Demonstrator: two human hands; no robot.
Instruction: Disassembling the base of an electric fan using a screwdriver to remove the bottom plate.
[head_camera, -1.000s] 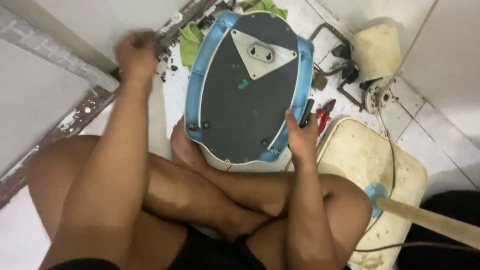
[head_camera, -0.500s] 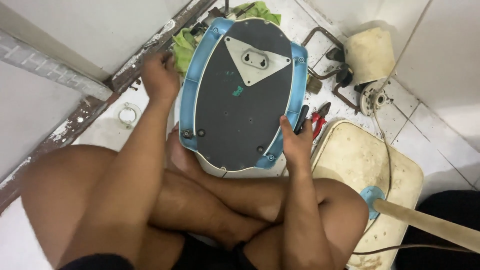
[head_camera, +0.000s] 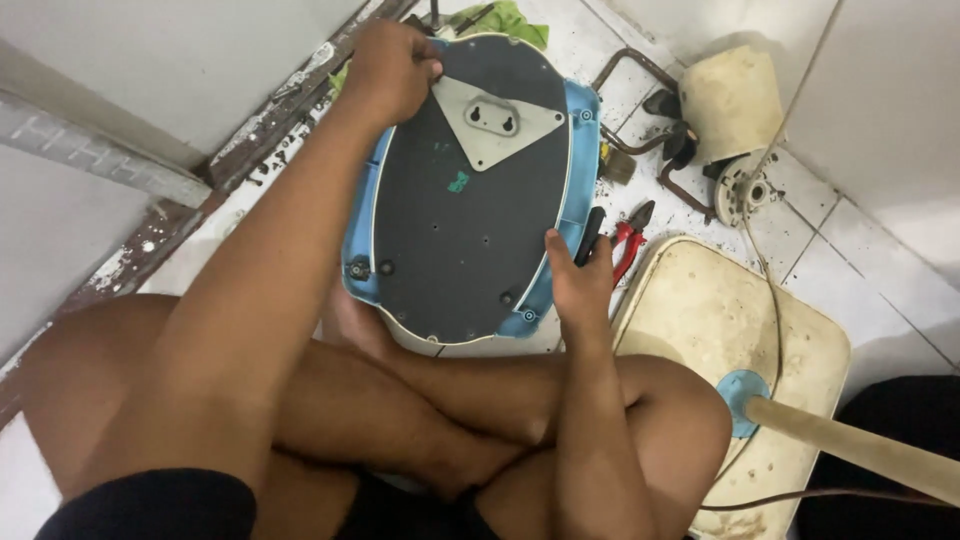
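Your left hand (head_camera: 392, 70) is closing its grip over the far left rim of the oval appliance base (head_camera: 465, 215), fingers curled onto the edge just beside the grey triangular plate (head_camera: 497, 120). Your right hand (head_camera: 578, 285) is gripping the near right rim of the same base, thumb lying on the dark panel and fingers wrapping behind the blue edge; a black handle is showing just above those fingers, but whether the hand is holding it you cannot tell.

The appliance base is lying underside up, tilted between your two hands, its near end resting against your crossed legs (head_camera: 400, 400). Its dark grey panel is sitting inside a cream border and a light blue surround, with small screw holes scattered over it and a green mark near the middle.

Beyond the base, a green cloth (head_camera: 505, 18) is lying on the tiled floor (head_camera: 850, 250) at the far end. To the right, red-handled pliers (head_camera: 628, 240) are lying near your right hand. Farther right, a rusty bent metal tube (head_camera: 640, 110) is running toward a cream cylindrical motor housing (head_camera: 730, 100). A yellowed flat panel (head_camera: 730, 340) is lying beside your right knee, with a blue collar (head_camera: 742, 400) and a cream pole (head_camera: 860, 460) crossing it. A thin cable (head_camera: 775, 300) is trailing over the panel.
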